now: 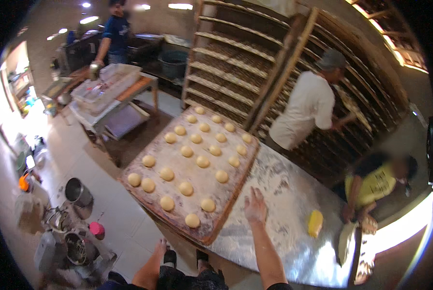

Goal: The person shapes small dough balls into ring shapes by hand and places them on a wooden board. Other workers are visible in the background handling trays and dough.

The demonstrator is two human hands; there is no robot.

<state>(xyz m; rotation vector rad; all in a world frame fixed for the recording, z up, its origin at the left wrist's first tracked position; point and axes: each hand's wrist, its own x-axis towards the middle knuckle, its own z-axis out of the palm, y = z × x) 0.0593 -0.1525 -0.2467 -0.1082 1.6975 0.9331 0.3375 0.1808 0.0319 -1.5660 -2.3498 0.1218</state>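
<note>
My right hand [256,207] is open over the flour-dusted metal table [293,256], its fingers stretched forward and nothing in them. It is just right of a floured wooden board [231,215]. Rounds of pale yellow dough [185,188] lie spaced out across that board, several of them in loose rows. Low in front of the board's near edge hangs my left hand [162,245], small in view, with its fingers loosely apart and nothing seen in them. A yellow block or packet [315,223] sits on the table to the right of my right hand.
Tall wooden racks [235,63] with loaded shelves stand behind the board. A person in a white shirt [305,104] works at them. Another in yellow [373,186] is at the table's right end; a third [116,36] stands far left. Metal pots [78,192] are on the floor.
</note>
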